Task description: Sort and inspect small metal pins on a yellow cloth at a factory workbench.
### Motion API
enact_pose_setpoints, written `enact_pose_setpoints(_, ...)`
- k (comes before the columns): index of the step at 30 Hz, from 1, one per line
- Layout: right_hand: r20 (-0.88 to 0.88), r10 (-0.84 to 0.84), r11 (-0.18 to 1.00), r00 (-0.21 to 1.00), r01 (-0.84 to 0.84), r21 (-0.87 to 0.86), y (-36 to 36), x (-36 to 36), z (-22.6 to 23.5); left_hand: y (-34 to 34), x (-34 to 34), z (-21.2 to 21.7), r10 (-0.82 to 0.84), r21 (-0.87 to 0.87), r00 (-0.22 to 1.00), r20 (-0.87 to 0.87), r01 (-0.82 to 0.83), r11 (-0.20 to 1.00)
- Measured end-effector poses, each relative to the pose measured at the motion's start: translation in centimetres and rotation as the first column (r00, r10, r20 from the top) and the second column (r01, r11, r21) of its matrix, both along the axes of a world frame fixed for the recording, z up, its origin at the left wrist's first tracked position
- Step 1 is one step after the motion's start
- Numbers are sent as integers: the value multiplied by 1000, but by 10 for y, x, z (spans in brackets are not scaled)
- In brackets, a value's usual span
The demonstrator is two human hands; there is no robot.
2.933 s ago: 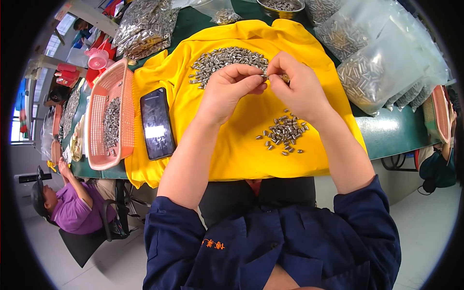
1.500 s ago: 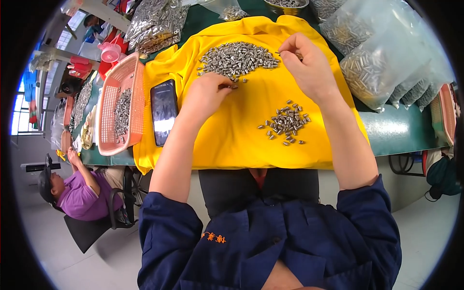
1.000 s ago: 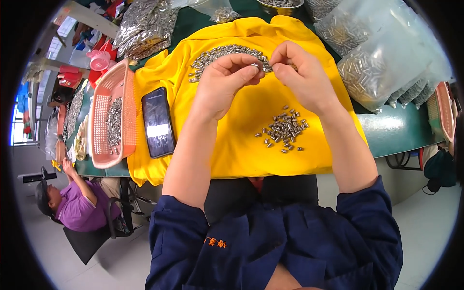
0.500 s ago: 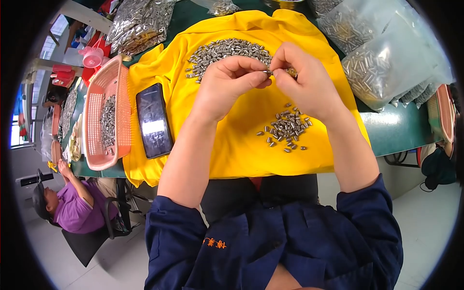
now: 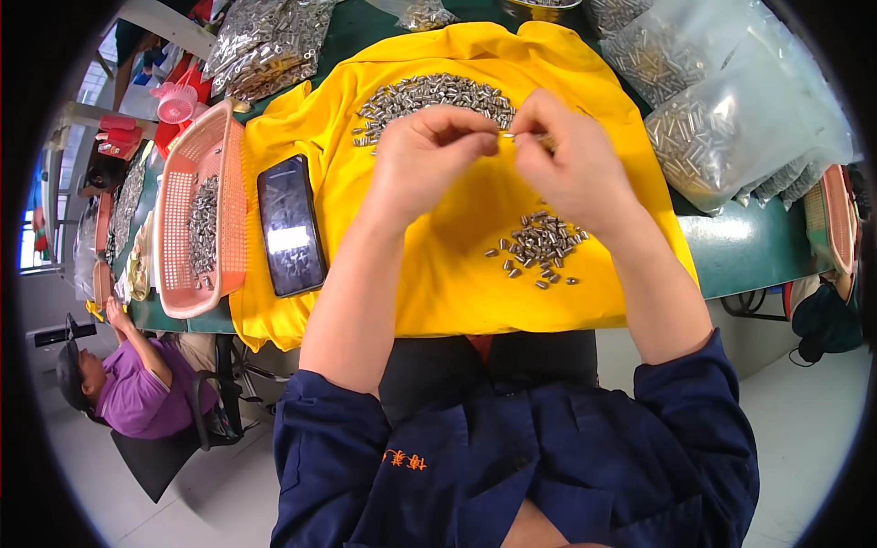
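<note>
Between both sets of fingers, the left hand (image 5: 427,157) and right hand (image 5: 568,163) are pinching one small metal pin (image 5: 508,135) together, hovering above the yellow cloth (image 5: 457,265). Just behind them is lying the big pin pile (image 5: 425,94), with the smaller pile (image 5: 539,247) just below.

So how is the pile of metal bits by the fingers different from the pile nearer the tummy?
The far pile is bigger and spreads in a wide curved band; the near pile is small and bunched, with a few strays. The far pile is partly hidden behind the hands; the near pile shows whole. Both are small silvery pieces on the yellow cloth.
</note>
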State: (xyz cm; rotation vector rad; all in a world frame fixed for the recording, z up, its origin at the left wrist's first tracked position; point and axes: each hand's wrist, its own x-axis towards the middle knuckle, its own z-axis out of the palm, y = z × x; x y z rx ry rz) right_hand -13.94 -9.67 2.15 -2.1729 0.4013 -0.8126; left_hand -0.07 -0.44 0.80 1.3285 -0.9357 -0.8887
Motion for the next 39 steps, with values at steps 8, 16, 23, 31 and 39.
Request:
enact_pose_setpoints(8, 34, 60, 968, 998, -67, 242, -2, -3, 6, 2, -2, 2, -51, -97, 988, -144, 37, 995)
enact_pose_setpoints(16, 81, 69, 987, 994, -80, 141, 0, 0, 0, 2, -2, 1, -71, -92, 989, -126, 60, 994)
enact_pose_setpoints(23, -4, 13, 999, 1000, -12, 37, 5, 2, 5, 1, -5, 4, -2, -60, 1000, 15, 3, 998)
enact_pose_setpoints(31, 6, 37, 999, 999, -37, 36, -2, -4, 12, 9, 13, -4, -1, -29, 989, -149, -4, 1000)
enact_pose_setpoints(39, 292, -150, 989, 945, 140, 54, -6, -7, 12, -49, 16, 17, -19, 134, 767, 642, -88, 987)
